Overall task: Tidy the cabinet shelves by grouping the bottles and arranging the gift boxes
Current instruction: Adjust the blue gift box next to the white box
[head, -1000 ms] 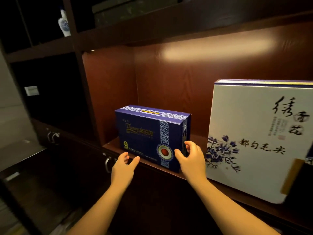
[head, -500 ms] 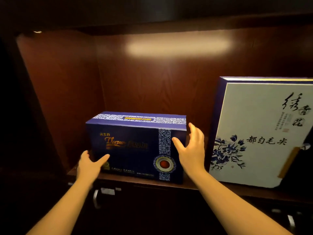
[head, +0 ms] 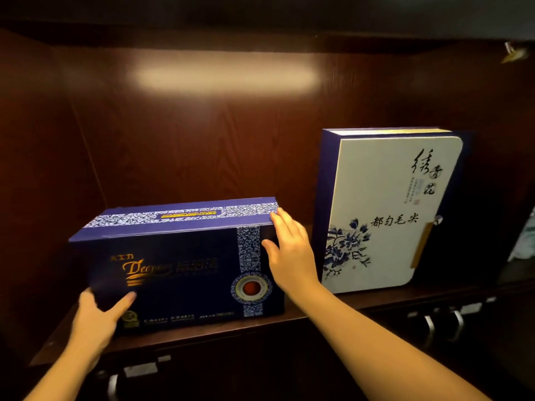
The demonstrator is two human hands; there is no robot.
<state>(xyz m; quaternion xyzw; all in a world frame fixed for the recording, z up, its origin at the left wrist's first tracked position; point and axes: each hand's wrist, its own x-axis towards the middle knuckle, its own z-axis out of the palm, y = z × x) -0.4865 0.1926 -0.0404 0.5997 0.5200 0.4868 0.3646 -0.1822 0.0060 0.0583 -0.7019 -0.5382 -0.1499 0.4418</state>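
A dark blue gift box (head: 185, 267) with gold lettering and a red-centred medallion stands on the dark wooden shelf (head: 376, 299), left of centre. My left hand (head: 98, 314) grips its lower left corner, thumb across the front face. My right hand (head: 289, 250) lies flat against the box's right end, fingers up near the top edge. A taller white gift box (head: 385, 215) with blue flowers and black calligraphy stands upright to the right, a hand's width from the blue box.
The cabinet's left wall (head: 43, 183) is close beside the blue box. Below the shelf run drawer fronts with metal handles (head: 428, 325). A small light fitting (head: 514, 53) shows at the upper right, and something pale (head: 524, 241) sits at the far right edge.
My left hand has closed onto the blue box's lower left corner and my right hand now presses its right end. The view has shifted right and closer.
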